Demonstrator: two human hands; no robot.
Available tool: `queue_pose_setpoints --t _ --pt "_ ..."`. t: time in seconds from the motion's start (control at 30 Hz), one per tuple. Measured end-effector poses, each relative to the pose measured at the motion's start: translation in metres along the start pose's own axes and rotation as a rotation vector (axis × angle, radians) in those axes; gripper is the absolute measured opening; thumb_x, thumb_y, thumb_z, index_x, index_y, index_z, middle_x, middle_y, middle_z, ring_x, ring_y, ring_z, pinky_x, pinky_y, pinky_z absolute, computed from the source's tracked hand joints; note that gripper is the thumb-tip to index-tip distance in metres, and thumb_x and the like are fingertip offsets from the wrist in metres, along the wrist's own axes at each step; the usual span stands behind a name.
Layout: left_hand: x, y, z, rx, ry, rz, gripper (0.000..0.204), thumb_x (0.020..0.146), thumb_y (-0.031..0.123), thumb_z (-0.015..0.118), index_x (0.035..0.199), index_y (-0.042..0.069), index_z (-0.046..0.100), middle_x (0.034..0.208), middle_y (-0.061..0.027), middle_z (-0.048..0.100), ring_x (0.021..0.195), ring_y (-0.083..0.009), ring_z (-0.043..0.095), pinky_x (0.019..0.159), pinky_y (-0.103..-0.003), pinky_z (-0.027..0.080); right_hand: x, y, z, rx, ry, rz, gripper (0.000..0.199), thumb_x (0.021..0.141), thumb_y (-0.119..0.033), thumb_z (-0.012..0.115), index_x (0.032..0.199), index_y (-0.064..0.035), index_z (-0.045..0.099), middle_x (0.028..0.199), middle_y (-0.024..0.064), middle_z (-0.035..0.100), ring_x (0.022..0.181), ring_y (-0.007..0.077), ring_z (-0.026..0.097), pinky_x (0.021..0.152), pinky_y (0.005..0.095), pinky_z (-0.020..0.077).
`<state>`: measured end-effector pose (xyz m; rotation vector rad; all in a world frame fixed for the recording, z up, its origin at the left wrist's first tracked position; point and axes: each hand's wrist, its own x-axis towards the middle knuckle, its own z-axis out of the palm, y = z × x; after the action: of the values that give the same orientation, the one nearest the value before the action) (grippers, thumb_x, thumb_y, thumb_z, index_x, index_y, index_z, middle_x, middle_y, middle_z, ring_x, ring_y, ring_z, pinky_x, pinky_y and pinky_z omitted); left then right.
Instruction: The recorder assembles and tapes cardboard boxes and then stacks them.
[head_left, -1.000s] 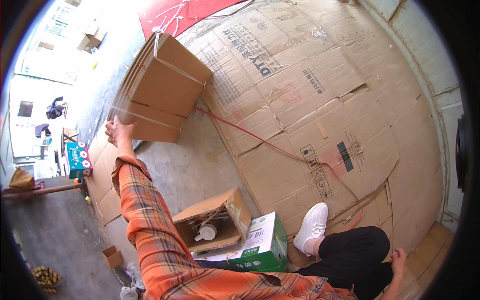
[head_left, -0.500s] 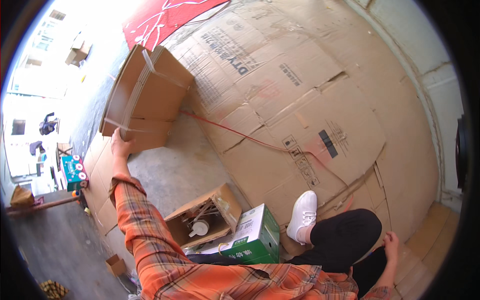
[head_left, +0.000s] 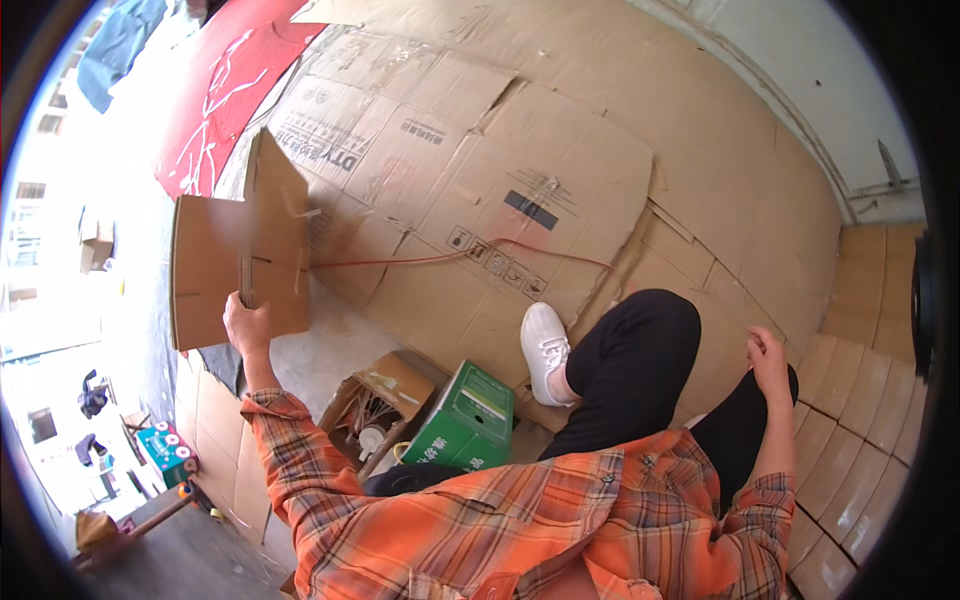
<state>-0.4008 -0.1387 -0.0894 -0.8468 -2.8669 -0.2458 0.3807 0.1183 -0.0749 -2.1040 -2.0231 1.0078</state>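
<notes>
At the left, my left hand [head_left: 247, 325] is closed on the lower edge of some folded cardboard [head_left: 280, 225]. The sheets stand upright, with one panel [head_left: 208, 270] angled out to the left and others pressed together above my fingers. Over by my right knee, my right hand [head_left: 767, 358] hovers with loosely curled fingers, and nothing shows in it. Between my left arm and my legs stands an open cardboard box [head_left: 395, 385] holding a white bottle-like thing [head_left: 371, 440] and thin strips. A green carton [head_left: 462, 420] sits against it.
Flattened cardboard [head_left: 560, 130] covers the floor, with a red strap [head_left: 400, 262] lying across it. Stacked brown boxes [head_left: 850, 430] line the right side. A red sheet [head_left: 225, 90] lies far left. A teal box [head_left: 165, 450] and a long-handled tool [head_left: 160, 513] are at the lower left.
The cardboard has swung from a slanted bundle to standing panels, one spread leftward, with my left hand still on it. My right hand has risen beside my knee. The view has turned.
</notes>
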Motion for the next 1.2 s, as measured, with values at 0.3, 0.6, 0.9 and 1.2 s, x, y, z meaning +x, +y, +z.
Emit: queue_pose_setpoints --t 0.3,0.6,0.9,1.2 --pt "-0.082 0.233 -0.005 0.087 0.133 0.393 0.029 0.073 0.015 0.061 0.101 0.009 0.053 0.099 -0.0089 0.057 0.097 -0.0307 0.053 0.073 -0.046 0.047 -0.036 0.049 -0.051 0.204 0.206 -0.031 0.025 0.090 -0.010 0.055 0.114 -0.0027 0.058 0.086 0.0040 0.058 0.076 0.0123 0.054 0.071 0.0260 0.0461" --pt "-0.257 0.344 0.127 0.144 0.013 0.883 0.054 0.079 0.012 0.052 0.131 0.004 0.040 0.122 -0.0109 0.048 0.099 -0.0242 0.052 0.077 -0.040 0.044 -0.124 0.151 -0.110 0.278 0.478 0.077 0.027 0.091 -0.011 0.055 0.116 -0.0024 0.058 0.085 0.0015 0.055 0.076 0.0110 0.051 0.072 0.0248 0.0438" --pt "-0.278 0.351 0.130 0.293 0.076 0.914 0.054 0.080 0.011 0.052 0.132 0.005 0.040 0.120 -0.0068 0.047 0.094 -0.0217 0.052 0.074 -0.037 0.044 -0.224 0.304 -0.082 0.362 0.505 0.456 0.028 0.094 -0.018 0.052 0.119 -0.0050 0.058 0.089 0.0015 0.061 0.074 0.0072 0.055 0.062 0.0215 0.0428" --pt "-0.350 0.362 0.146 0.096 -0.447 0.843 0.069 0.077 0.023 0.064 0.138 0.010 0.034 0.129 -0.0085 0.042 0.105 -0.0266 0.050 0.083 -0.040 0.045 -0.183 0.329 -0.035 0.339 0.341 0.544 0.023 0.094 -0.018 0.050 0.111 -0.0068 0.060 0.083 0.0029 0.062 0.071 0.0080 0.058 0.051 0.0222 0.0396"
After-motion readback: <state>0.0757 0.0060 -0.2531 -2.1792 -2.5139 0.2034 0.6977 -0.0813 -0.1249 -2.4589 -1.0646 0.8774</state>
